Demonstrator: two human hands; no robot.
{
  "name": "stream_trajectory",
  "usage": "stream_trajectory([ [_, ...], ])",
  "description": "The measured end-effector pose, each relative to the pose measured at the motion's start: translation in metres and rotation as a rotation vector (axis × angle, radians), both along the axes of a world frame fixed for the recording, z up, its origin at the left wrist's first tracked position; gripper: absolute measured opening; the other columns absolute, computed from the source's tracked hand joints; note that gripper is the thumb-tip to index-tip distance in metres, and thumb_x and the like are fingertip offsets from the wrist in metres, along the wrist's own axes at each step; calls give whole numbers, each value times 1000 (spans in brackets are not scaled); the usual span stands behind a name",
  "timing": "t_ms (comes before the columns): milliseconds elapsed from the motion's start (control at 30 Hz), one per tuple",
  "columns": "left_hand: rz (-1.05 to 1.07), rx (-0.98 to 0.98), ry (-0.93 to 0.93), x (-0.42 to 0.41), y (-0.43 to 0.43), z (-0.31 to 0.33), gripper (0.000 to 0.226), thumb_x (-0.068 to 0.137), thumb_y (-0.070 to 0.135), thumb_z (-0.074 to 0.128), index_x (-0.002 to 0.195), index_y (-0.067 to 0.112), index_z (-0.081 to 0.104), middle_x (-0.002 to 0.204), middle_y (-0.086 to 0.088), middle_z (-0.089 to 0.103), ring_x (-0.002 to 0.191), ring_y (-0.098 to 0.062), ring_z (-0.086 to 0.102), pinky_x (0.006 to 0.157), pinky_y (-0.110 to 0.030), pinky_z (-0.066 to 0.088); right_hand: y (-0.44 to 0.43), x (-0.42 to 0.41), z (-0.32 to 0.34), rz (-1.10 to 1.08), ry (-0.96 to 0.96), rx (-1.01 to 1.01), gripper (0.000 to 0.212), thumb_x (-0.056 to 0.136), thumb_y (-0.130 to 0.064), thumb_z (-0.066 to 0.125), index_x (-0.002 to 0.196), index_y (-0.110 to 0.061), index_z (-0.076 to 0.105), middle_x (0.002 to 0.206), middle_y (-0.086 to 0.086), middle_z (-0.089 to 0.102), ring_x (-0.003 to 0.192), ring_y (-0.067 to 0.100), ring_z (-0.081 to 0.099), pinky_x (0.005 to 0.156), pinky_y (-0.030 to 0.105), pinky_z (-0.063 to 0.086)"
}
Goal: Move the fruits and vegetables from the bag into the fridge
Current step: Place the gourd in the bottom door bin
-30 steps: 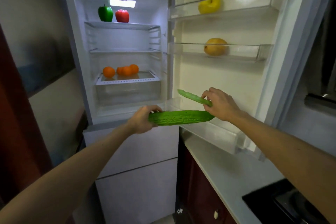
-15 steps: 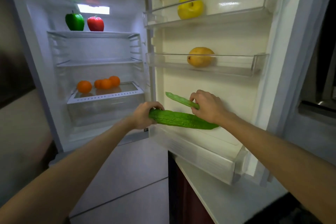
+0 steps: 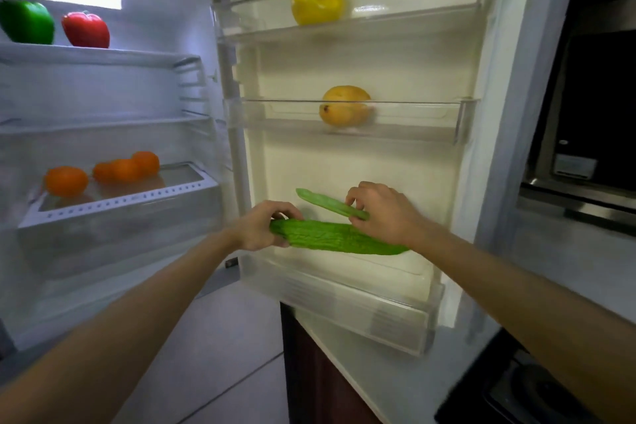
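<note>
Fridge door is standing wide open on the right, and I'm working over its bottom door bin (image 3: 361, 306). Left hand (image 3: 261, 227) is gripping the left end of the bumpy green gourd (image 3: 337, 239), holding it roughly level above the bin, behind the clear front rim. Right hand (image 3: 382, 213) is pinching a slim green pod (image 3: 327, 203) just above the gourd. Plenty of bare door wall is showing between them and the middle bin (image 3: 430, 120), where a yellow-orange fruit (image 3: 344, 107) is sitting.
</note>
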State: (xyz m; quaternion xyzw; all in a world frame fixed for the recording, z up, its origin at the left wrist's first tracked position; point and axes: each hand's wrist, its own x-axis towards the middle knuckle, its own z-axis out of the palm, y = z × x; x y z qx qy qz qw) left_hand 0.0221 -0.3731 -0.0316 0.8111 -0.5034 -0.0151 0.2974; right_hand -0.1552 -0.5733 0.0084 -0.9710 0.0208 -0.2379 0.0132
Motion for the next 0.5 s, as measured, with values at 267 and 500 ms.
stream_trajectory([
  [267,-166,25,45,34,-9,-13,57,62,-1,83,95,38,59,101,12,62,93,-16,60,79,-14,46,6,-2,-26,-123,105,84,25,83,-26,61,107,-21,62,102,3,62,96,24,58,84,37,47],
  [500,-299,92,28,50,-14,-29,55,62,0,83,108,23,63,102,6,60,86,10,54,76,0,36,24,-1,-62,-207,185,106,25,85,-30,60,110,-25,62,102,0,58,94,19,55,79,30,43],
])
